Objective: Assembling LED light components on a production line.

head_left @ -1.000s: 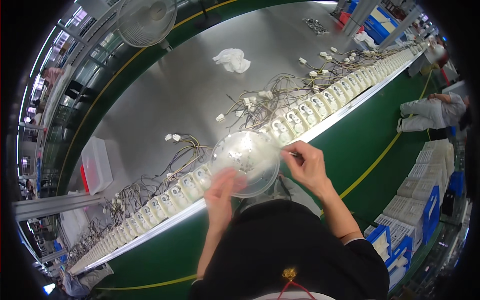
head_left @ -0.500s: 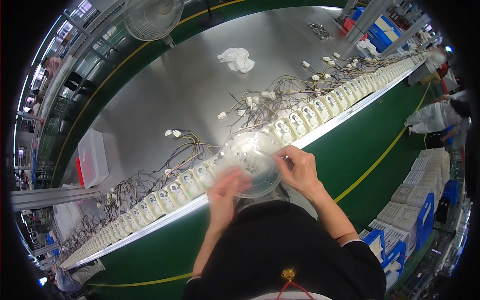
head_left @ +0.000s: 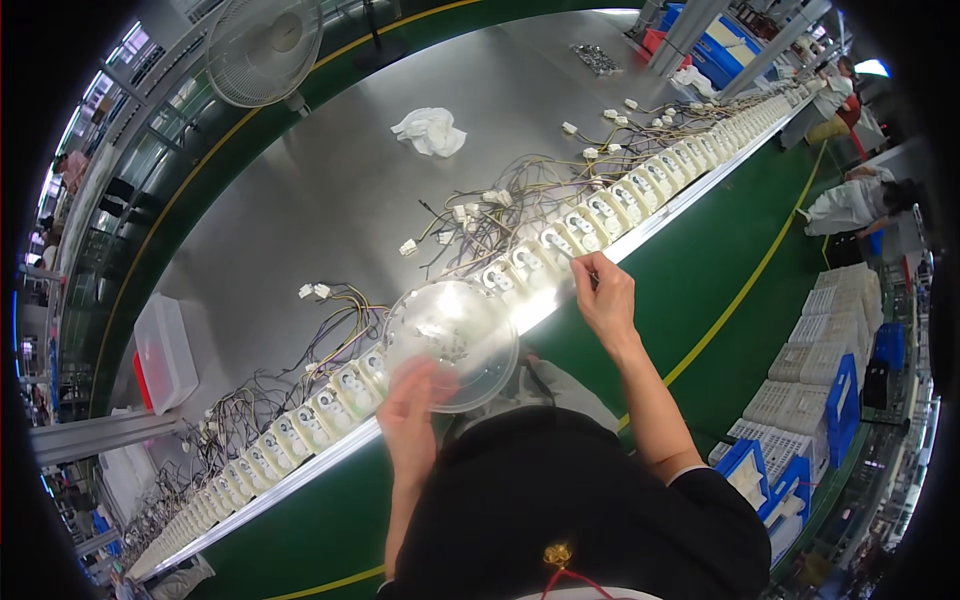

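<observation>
"Bowl (head_left: 497,352) first: where is it sitting?"

"Clear and round, it is overlapping the row of cream housings (head_left: 330,410), just below the centre of the view. Small parts (head_left: 450,340) are lying inside it. Whether the bowl is resting on the row is not showing clearly."

"What is the left hand (head_left: 410,405) doing?"

"It is reaching over the bowl's lower-left side. Its fingers are blurring, so nobody can tell whether they are gripping the rim."

"And the right hand (head_left: 607,295)?"

"It is hovering to the right of the bowl, apart from it, just beside the housings. The grip is narrow: thumb and fingertips are pinching a thin item (head_left: 568,256), dark and too small to identify, which is pointing toward the row."

"What is surrounding them?"

"The row is running diagonally along the edge of a grey table (head_left: 290,210), from lower left to upper right. Wires (head_left: 345,325) with white plugs are tangling behind it. Farther back, a crumpled white cloth (head_left: 430,132) is lying; a fan (head_left: 265,50) is standing beyond the table."
</observation>
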A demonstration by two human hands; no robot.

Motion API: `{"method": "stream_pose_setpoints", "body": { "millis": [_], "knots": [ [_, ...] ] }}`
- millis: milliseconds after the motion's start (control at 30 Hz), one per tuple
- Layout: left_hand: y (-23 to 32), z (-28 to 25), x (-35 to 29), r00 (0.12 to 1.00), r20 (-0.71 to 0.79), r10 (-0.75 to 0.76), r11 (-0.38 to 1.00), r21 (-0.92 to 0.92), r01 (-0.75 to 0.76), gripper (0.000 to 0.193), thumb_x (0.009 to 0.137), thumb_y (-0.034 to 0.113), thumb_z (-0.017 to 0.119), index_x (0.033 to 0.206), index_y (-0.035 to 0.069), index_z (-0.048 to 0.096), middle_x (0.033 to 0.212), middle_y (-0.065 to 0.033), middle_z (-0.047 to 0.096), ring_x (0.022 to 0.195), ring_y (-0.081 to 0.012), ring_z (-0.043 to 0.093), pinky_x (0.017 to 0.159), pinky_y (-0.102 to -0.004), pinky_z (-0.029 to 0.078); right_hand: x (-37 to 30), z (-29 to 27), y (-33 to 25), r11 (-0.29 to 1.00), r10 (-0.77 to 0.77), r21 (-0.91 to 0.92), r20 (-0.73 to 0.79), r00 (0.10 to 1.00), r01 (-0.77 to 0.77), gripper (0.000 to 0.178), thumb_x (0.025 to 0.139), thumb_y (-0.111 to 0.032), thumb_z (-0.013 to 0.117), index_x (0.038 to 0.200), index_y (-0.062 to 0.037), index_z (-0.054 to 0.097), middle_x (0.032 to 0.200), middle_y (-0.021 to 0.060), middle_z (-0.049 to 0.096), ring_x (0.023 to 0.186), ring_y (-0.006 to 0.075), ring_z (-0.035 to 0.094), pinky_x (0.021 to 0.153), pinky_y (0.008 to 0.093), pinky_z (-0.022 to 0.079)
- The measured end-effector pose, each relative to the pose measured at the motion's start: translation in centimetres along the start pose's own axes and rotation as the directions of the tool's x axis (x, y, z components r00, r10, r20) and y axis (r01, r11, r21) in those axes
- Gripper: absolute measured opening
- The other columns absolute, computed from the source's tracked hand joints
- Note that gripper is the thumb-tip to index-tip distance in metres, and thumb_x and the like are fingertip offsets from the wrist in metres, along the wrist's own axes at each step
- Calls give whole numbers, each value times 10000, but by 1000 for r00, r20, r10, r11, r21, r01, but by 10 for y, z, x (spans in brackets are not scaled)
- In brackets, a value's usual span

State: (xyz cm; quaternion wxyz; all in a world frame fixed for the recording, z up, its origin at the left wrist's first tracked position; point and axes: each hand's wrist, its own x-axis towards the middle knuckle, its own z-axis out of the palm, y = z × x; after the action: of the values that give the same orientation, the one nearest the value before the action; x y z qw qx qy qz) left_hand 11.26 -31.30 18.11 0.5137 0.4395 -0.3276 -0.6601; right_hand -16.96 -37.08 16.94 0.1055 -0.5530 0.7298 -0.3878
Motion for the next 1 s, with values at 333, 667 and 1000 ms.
{"method": "stream_pose_setpoints", "body": {
  "millis": [333, 667, 1000],
  "knots": [
    [1, 0, 0, 1000, -25, 2, 1000, 1, -2, 235, 908, 55, 514, 1106, -56, 580, 1242, -141, 480, 1004, -330, 595, 850, -412, 521, 13, 10, 14, 998, -51, -34, -51, 997, 49, 124, 835, -118, 617, 818, 5, 616, 624, 146, 608, 517, 227, 605, 502, 299, 456],
    [3, 6, 3, 999, -34, -25, 1000, -15, 24, 220, 902, 19, 497, 1088, -60, 584, 1226, -131, 483, 952, -270, 601, 838, -383, 512, 13, 9, 13, 996, -80, -45, -45, 996, 78, 114, 827, -116, 626, 799, -7, 608, 644, 141, 615, 498, 248, 586, 486, 312, 445],
    [-3, 3, 4, 1000, -14, -17, 1000, 16, 17, 236, 908, 54, 514, 1105, -57, 580, 1220, -129, 495, 993, -319, 599, 848, -415, 525, 9, 7, 17, 991, -114, -72, -51, 992, 111, 106, 818, -114, 630, 811, -8, 622, 680, 138, 631, 540, 249, 612, 501, 321, 462]
  ]
}}
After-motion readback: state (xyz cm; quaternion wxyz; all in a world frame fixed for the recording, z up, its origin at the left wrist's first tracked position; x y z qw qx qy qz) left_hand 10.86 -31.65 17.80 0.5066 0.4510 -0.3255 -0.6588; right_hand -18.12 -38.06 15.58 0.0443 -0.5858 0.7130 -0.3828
